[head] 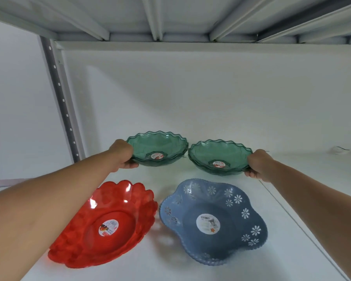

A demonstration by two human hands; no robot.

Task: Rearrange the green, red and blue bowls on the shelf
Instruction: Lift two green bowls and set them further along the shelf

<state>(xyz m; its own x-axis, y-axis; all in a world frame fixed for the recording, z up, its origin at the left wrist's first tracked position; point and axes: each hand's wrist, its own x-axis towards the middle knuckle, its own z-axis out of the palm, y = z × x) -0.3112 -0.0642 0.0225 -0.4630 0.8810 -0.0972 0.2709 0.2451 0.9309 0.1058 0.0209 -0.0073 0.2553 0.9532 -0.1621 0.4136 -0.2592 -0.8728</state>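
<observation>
A white shelf under a ribbed upper deck is carrying 4 bowls. Nearest, the red bowl and blue bowl are sitting untouched. Behind them, the left hand is pinching the left green bowl by its outer rim, the right hand likewise gripping the right green bowl. They are looking like thin, light, slick plastic; the scalloped rims are probably offering the best hold.

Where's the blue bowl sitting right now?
In the head view, the blue bowl sits front right on the shelf, beside the red bowl and in front of the right-hand green bowl.
</observation>
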